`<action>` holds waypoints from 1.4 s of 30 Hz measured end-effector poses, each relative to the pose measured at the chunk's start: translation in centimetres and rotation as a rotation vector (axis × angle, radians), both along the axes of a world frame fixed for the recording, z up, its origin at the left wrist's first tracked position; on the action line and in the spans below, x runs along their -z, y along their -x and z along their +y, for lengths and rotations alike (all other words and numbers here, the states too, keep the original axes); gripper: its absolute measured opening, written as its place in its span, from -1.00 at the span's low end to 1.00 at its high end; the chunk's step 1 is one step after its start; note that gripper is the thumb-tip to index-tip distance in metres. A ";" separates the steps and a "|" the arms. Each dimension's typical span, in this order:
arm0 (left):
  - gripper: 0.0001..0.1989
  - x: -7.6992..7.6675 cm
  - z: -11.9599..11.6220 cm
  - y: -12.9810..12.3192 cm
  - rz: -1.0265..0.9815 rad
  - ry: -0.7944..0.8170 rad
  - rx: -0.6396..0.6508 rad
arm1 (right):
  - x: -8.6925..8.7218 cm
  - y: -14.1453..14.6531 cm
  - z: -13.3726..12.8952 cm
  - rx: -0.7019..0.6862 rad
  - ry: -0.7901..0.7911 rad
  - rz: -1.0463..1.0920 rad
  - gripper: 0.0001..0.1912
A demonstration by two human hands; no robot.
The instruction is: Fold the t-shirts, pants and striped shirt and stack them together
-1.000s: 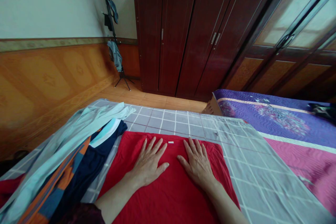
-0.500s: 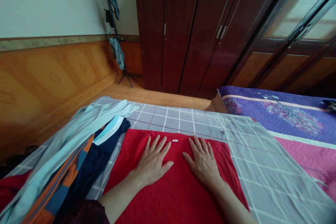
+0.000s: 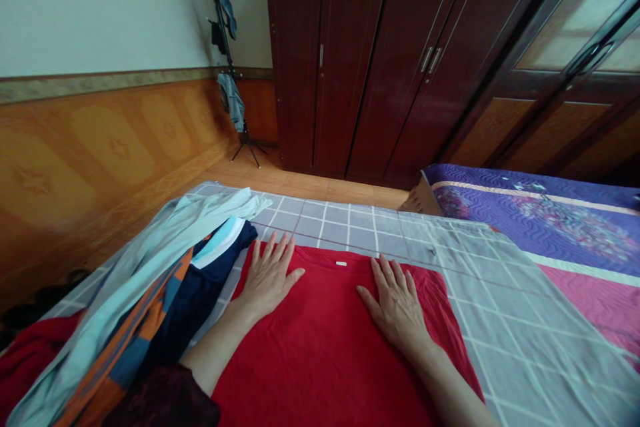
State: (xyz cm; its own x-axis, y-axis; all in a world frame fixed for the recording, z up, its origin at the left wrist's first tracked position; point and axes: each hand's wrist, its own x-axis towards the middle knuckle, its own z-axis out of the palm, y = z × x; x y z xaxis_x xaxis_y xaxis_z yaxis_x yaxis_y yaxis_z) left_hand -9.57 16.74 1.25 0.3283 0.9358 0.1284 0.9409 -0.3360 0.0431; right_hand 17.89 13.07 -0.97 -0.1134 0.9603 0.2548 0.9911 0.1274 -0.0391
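A red T-shirt (image 3: 325, 353) lies flat and spread out on a grey checked sheet (image 3: 520, 320), with a small white tag (image 3: 341, 263) at its top edge. My left hand (image 3: 267, 278) rests at the shirt's upper left corner, fingers spread, with the fingertips reaching past the edge onto the sheet. Flat on the shirt's right side, my right hand (image 3: 395, 305) also has its fingers apart. Neither hand holds anything. The lower part of the shirt runs out of view.
Clothes lie heaped to the left: a pale blue garment (image 3: 145, 273) and a navy and orange one (image 3: 165, 313). A dark maroon sleeve (image 3: 165, 397) covers my left forearm's base. A purple and pink quilt (image 3: 560, 227) lies right; a wardrobe (image 3: 370, 67) and coat stand (image 3: 230, 73) stand behind.
My left hand has moved left and up to the shirt's upper left corner. My right hand has shifted only slightly. The whole view has drifted a little as my head moved.
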 end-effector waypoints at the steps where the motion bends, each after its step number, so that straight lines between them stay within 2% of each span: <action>1: -0.34 0.2 0.0 0.0 0.000 -0.003 0.046 | 0.1 0.0 0.0 -0.008 -0.004 -0.002 -0.32; 3: -0.34 0.6 0.1 -0.1 0.006 0.031 0.095 | 0.2 -0.1 0.1 -0.016 0.003 -0.006 -0.31; 7: -0.33 1.1 0.3 0.0 0.021 0.009 -0.070 | -0.2 0.0 0.1 0.012 0.021 -0.001 -0.30; 8: -0.35 1.1 0.2 -0.1 0.015 -0.013 -0.068 | -0.3 0.1 0.0 0.012 0.019 0.002 -0.31; 10: -0.39 0.9 0.0 -0.4 -0.002 -0.028 0.038 | -0.7 0.6 -0.5 -0.040 0.012 0.009 -0.33; 13: -0.42 0.8 -0.6 -1.1 -0.009 0.027 0.198 | -1.0 1.5 -1.4 -0.213 0.051 0.013 -0.33; 16: -0.41 1.1 -0.8 -1.4 0.004 0.069 0.206 | -1.0 1.2 -1.9 -0.274 0.122 0.015 -0.25; 20: -0.38 1.8 -0.5 -1.1 0.000 0.058 0.195 | -1.0 -2.0 -1.4 -0.214 0.147 0.002 -0.20; 25: -0.38 1.9 -0.3 -0.8 -0.024 0.045 0.196 | -1.6 -5.9 -1.4 0.022 0.147 0.001 -0.25; 27: -0.39 1.4 -0.6 -1.0 -0.031 0.039 0.188 | -2.0 -5.8 -2.4 0.085 0.123 0.003 -0.27; 29: -0.40 0.9 -1.0 -1.4 -0.041 0.020 0.194 | -2.4 -4.6 -4.1 0.058 0.079 0.011 -0.30; 32: -0.39 0.3 -1.7 -2.2 -0.047 0.008 0.313 | -2.5 -2.3 -7.1 -0.133 0.074 0.019 -0.33; 35: -0.39 0.2 -1.7 -2.3 -0.005 0.067 0.406 | -1.9 -1.8 -9.1 -0.277 0.137 0.007 -0.30; 37: -0.40 -0.2 -1.7 -2.0 0.028 0.094 0.347 | -1.5 -2.7 -9.7 -0.242 0.136 -0.002 -0.29; 39: -0.40 -0.8 -2.4 -2.0 0.042 0.090 0.294 | -1.4 -3.4 -10.2 -0.136 0.096 -0.002 -0.29; 41: -0.41 -1.6 -4.2 -2.7 0.034 0.072 0.347 | -1.5 -2.9 -10.7 -0.094 0.054 0.004 -0.30; 42: -0.40 -1.9 -5.4 -3.3 0.026 0.064 0.412 | -1.7 -2.1 -11.1 -0.122 0.044 0.007 -0.32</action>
State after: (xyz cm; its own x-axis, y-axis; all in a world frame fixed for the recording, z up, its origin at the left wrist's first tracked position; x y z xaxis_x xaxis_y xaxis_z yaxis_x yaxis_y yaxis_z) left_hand -6.27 11.36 3.11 0.6796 0.7311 0.0605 0.7291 -0.6822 0.0541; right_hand 20.00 1.98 0.70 -0.2279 0.9499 0.2140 0.9681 0.2445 -0.0546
